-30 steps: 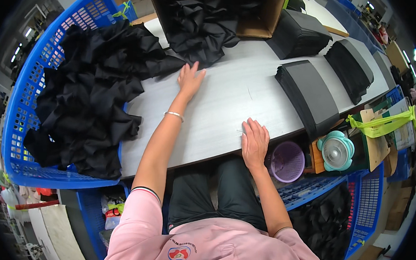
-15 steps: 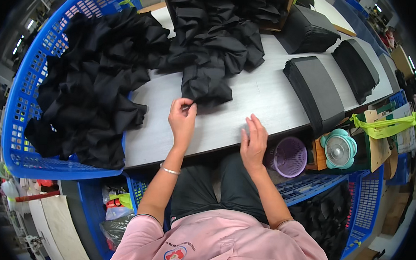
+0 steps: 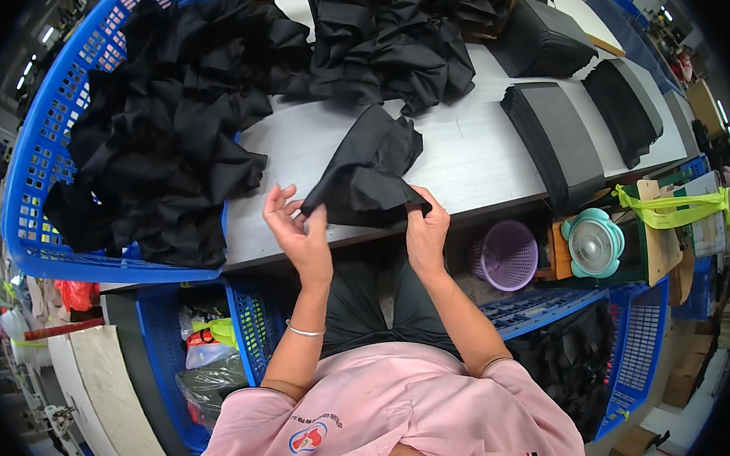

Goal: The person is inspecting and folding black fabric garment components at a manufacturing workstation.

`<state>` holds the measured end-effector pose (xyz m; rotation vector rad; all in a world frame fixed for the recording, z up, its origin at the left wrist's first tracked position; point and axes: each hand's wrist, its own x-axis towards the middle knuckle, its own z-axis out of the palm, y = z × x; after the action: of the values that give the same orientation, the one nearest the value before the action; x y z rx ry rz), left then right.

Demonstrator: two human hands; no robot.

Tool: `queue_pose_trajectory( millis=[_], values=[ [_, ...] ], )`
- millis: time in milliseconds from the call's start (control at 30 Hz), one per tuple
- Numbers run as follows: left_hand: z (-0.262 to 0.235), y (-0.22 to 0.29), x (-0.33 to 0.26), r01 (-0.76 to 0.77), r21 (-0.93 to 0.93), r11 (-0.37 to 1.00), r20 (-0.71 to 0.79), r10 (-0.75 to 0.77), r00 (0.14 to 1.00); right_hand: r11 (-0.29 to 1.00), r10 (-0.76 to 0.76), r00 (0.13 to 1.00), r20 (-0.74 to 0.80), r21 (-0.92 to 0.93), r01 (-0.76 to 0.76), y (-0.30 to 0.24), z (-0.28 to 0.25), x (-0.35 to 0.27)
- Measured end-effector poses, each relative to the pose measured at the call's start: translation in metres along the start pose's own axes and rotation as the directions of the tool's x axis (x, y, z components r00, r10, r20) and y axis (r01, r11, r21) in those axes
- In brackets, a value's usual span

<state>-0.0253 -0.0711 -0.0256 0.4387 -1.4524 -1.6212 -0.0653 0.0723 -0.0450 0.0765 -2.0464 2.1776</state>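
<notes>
A piece of black cloth [image 3: 367,165] lies partly on the table in front of me, with its near edge raised between my hands. My right hand [image 3: 428,236] pinches its near right corner between thumb and fingers. At the near left corner, my left hand [image 3: 300,234] has the cloth edge between its thumb and curled fingers. Just beyond lies a heap of crumpled black cloth [image 3: 392,58], spilling toward me from a box. More black cloth pieces [image 3: 171,124] fill the blue basket [image 3: 39,166] on the left.
Neat stacks of folded black cloth [image 3: 554,143] stand on the right of the table [image 3: 461,163]. By the table's near edge are a purple bin [image 3: 507,258] and a small teal fan [image 3: 595,244]. Blue crates [image 3: 158,336] flank my legs.
One cloth piece has come away from the heap toward me. My right hand has moved in and taken its right corner; my left hand has shifted left and nearer along its edge.
</notes>
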Motion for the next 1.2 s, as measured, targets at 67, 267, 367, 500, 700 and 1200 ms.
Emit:
queue_pose_trajectory(
  millis=[67,267,367,500,700,1200],
  values=[
    [-0.001,-0.002,-0.004,0.112,0.183,0.977,0.125,-0.136,0.983,0.985,0.031,0.999,-0.025,0.168,-0.027,-0.004,0.005,-0.005],
    [0.022,0.041,-0.012,0.082,-0.142,0.987,0.222,-0.049,0.974,0.908,0.365,0.929,-0.067,0.245,-0.339,0.003,-0.013,-0.016],
    [0.029,0.049,-0.004,-0.254,0.114,0.96,0.31,0.209,0.928,0.782,-0.462,0.866,-0.193,-0.55,0.295,-0.038,-0.01,-0.045],
    [0.044,0.054,-0.015,-0.245,0.149,0.958,0.45,0.155,0.879,0.516,-0.704,0.627,0.334,-0.366,0.774,-0.049,-0.033,-0.062],
    [0.038,0.07,-0.065,-0.443,0.134,0.886,0.759,0.196,0.621,0.783,-0.408,0.873,0.268,-0.388,0.485,-0.019,-0.05,-0.039],
    [0.015,0.088,-0.121,-0.206,-0.015,0.979,0.859,0.118,0.498,0.934,-0.323,0.872,0.368,-0.022,0.355,-0.011,-0.068,-0.025]
  ],
)
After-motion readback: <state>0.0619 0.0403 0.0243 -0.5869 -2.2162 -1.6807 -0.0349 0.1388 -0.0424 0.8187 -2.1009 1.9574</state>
